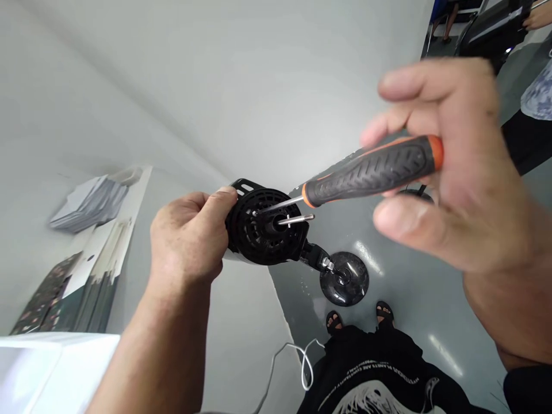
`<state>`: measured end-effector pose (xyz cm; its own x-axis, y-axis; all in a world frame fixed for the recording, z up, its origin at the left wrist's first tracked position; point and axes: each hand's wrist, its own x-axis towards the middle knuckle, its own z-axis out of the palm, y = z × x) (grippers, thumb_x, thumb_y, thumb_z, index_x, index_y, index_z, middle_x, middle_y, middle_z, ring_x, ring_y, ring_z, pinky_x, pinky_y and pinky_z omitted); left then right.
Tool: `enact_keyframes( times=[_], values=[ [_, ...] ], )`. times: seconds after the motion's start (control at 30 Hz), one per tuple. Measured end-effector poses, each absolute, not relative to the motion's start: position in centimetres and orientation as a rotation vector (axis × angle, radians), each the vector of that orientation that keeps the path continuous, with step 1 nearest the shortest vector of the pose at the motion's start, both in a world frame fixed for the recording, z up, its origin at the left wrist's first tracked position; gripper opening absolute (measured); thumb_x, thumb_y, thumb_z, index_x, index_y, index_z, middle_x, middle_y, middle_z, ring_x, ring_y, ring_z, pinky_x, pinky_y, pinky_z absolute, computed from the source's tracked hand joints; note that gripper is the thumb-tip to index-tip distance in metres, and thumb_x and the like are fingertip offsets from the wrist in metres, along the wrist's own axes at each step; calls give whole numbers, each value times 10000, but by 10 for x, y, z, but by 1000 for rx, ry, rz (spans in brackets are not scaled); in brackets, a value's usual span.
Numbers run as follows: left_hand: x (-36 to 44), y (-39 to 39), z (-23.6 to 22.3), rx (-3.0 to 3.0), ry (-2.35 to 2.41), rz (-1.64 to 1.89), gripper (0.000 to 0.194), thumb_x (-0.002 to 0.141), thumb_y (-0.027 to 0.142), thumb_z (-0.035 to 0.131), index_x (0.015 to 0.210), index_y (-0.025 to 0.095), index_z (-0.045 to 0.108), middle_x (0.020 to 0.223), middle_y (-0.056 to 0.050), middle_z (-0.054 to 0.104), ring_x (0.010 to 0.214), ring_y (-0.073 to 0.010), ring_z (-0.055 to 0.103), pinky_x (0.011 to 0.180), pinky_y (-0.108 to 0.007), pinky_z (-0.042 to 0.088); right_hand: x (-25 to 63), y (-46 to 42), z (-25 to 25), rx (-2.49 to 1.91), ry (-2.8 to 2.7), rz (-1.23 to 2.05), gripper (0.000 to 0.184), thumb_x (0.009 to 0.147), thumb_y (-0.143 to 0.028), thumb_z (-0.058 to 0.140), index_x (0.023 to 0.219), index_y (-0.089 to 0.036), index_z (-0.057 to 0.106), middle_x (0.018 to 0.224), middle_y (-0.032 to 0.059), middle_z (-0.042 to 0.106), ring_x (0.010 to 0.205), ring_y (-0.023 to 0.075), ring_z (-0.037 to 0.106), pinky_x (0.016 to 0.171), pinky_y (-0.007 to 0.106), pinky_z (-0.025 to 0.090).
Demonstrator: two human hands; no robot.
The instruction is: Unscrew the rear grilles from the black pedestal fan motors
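Note:
My left hand (pixel 185 236) is closed around the edge of a black fan head (pixel 245 247), thumb on top near its slotted bracket. A metal shaft (pixel 297 219) with a cross pin sticks out of the fan head's middle. My right hand (pixel 457 172), blurred, holds a screwdriver (pixel 371 172) loosely; the butt of its black and orange handle rests against the palm, and thumb and fingers are partly spread around it. The screwdriver's tip meets the fan head beside a small screw (pixel 255 213), left of the shaft.
Below the fan head, its stand has a round black base (pixel 344 279) on the grey floor (pixel 401 299). A white wall (pixel 259 86) rises close behind. At left are stacked papers (pixel 88 201) and boards (pixel 101 276). A white cable (pixel 280 352) loops below. Other people show at upper right.

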<state>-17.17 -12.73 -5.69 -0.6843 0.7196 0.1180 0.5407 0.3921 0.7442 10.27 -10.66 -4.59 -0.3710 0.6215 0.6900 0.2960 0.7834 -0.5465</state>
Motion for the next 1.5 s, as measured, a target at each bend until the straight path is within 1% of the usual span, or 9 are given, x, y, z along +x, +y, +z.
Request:
enact_keyframes(
  times=[0.07, 0.2, 0.33, 0.77, 0.93, 1.07, 1.2, 1.33, 1.5],
  values=[
    [-171, -127, -57, 1122, 2413, 1188, 328, 669, 503, 696, 559, 220, 574, 414, 54, 370, 410, -114, 387, 367, -241, 295, 100, -107, -44, -596, -2039, 339, 369, 888, -405, 739, 1153, -261, 528, 1170, 23, 677, 841, 150, 646, 654, 309, 567],
    [-170, -127, -57, 1126, 2411, 1209, 315, 675, 495, 701, 585, 211, 600, 434, 53, 403, 410, -106, 382, 359, -236, 285, 99, -105, -51, -718, -1840, 350, 319, 1043, -524, 619, 932, -248, 504, 724, -36, 561, 559, 105, 503, 474, 275, 421],
    [-169, -128, -57, 1107, 2415, 1214, 316, 668, 490, 702, 570, 212, 589, 418, 55, 383, 408, -110, 391, 362, -236, 293, 103, -105, -60, -771, -1900, 509, 500, 974, -727, 645, 1179, -277, 569, 720, -25, 611, 684, 177, 678, 523, 291, 515],
    [-167, -126, -55, 1112, 2439, 1190, 308, 700, 472, 693, 563, 216, 589, 418, 51, 384, 402, -114, 382, 361, -252, 280, 103, -97, -56, -703, -1916, 462, 363, 1001, -595, 666, 1032, -261, 525, 713, -34, 598, 634, 174, 658, 498, 313, 520],
    [-164, -127, -53, 1110, 2407, 1175, 314, 718, 460, 672, 553, 214, 569, 432, 49, 398, 418, -106, 382, 376, -252, 280, 107, -103, -52, -617, -2045, 266, 361, 909, -418, 754, 1146, -252, 540, 1153, 25, 691, 994, 180, 724, 761, 326, 618],
    [-165, -128, -52, 1122, 2424, 1152, 316, 717, 480, 670, 567, 213, 587, 430, 49, 400, 414, -108, 391, 375, -252, 280, 103, -102, -53, -686, -1879, 300, 249, 1021, -462, 648, 1008, -248, 520, 813, -31, 577, 677, 117, 607, 590, 279, 548],
    [-167, -128, -53, 1130, 2425, 1154, 324, 717, 481, 665, 558, 213, 577, 436, 50, 403, 408, -97, 376, 370, -247, 269, 102, -103, -51, -556, -2058, 295, 355, 920, -359, 727, 1202, -265, 532, 1153, 20, 651, 1082, 186, 683, 958, 365, 620],
    [-167, -128, -55, 1109, 2414, 1168, 321, 712, 495, 681, 588, 212, 594, 429, 52, 403, 408, -102, 387, 365, -240, 279, 102, -103, -52, -658, -1844, 311, 295, 1020, -479, 677, 947, -239, 522, 879, -13, 631, 722, 118, 648, 586, 278, 547],
    [-171, -127, -58, 1107, 2428, 1186, 322, 683, 505, 693, 584, 215, 596, 411, 56, 383, 397, -106, 390, 350, -227, 292, 104, -105, -56, -603, -2038, 320, 398, 970, -434, 702, 1278, -265, 515, 1360, 1, 652, 1135, 169, 708, 837, 313, 617]
  ],
)
